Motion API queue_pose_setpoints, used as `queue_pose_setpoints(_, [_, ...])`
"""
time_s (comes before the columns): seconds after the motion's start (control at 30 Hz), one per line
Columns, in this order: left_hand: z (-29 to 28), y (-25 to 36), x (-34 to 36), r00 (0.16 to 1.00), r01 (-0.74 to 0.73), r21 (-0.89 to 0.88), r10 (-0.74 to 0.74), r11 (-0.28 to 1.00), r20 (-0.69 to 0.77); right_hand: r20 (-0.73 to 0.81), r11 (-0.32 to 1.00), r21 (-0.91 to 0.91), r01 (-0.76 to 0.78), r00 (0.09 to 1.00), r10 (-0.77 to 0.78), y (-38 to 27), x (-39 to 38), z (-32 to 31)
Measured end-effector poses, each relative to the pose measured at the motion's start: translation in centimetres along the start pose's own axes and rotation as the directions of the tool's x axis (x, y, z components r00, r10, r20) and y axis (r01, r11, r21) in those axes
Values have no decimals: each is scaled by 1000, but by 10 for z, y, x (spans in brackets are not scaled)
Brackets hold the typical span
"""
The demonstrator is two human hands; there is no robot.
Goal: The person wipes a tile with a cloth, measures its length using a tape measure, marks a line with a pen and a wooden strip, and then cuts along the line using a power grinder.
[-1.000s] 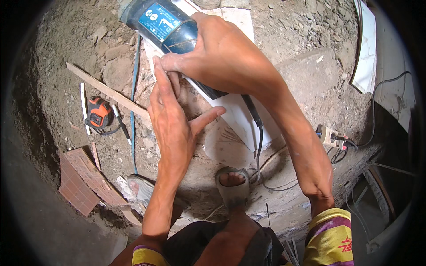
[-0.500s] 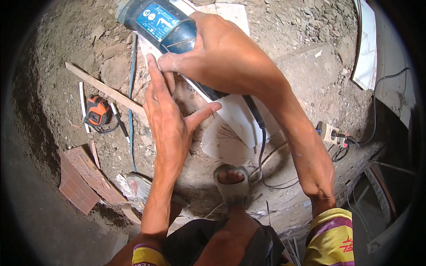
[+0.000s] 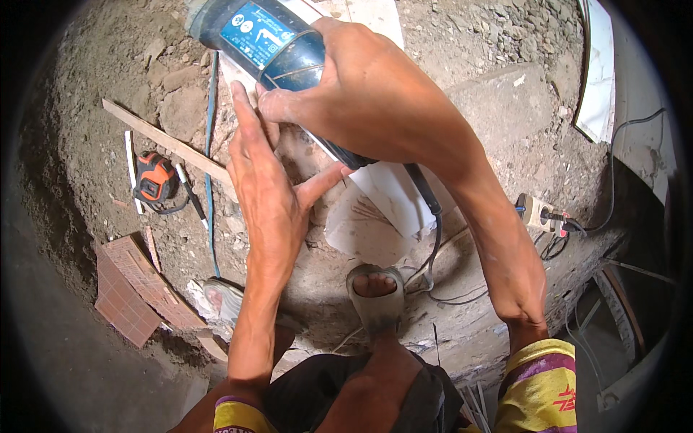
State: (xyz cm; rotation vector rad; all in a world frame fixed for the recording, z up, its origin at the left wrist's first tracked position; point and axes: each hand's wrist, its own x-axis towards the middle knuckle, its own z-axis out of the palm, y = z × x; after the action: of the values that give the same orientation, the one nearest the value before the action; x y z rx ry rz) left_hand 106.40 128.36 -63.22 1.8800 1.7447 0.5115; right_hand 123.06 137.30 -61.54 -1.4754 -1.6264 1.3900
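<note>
A blue corded angle grinder [image 3: 253, 40] lies slantwise at the top; its working end is cut off by the picture's edge. My right hand [image 3: 382, 97] is wrapped round its body from above, the thumb toward the left. Beneath the tool is a white tile [image 3: 386, 195], partly hidden by the tool and my hand. My left hand [image 3: 267, 187] lies beside it, long fingers stretched along the tile's left side and thumb spread toward the tool's rear end. Whether its fingertips press on the tile is hard to make out. A black cord [image 3: 422, 187] runs from the grinder's rear.
Left lie a wooden strip [image 3: 159, 137], an orange-black tape measure [image 3: 155, 177], a marker [image 3: 191, 195] and a blue hose [image 3: 211, 144]. Brown tile pieces [image 3: 130, 296] sit lower left. A power strip [image 3: 538, 215] with plugged cords stands right, near a white panel [image 3: 598, 79]. Rubble covers the ground.
My left hand has shifted slightly left and up, its thumb tip now by the grinder's rear end. The grinder and my right hand stay nearly in place.
</note>
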Motion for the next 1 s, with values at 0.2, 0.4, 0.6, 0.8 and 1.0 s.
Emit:
queue_pose_setpoints(0.2, [0,-1,-1,1000,2,2,-2,1000,7,-4,1000,-17,2,1000,-2,-1,-7,0])
queue_pose_setpoints(0.4, [1,-1,-1,999,-51,25,51,998,1,-98,921,-213,327,930,-353,14,-16,7])
queue_pose_setpoints(0.6, [3,-3,-3,998,-64,27,65,998,-11,-115,869,-308,386,892,-437,20,-22,11])
queue_pose_setpoints(0.8, [4,-2,-3,1000,17,-45,-17,999,9,-121,879,-272,392,892,-436,23,-25,10])
queue_pose_setpoints(1.0, [3,-1,-3,999,-44,6,44,999,9,-100,995,-22,96,990,-98,12,-27,0])
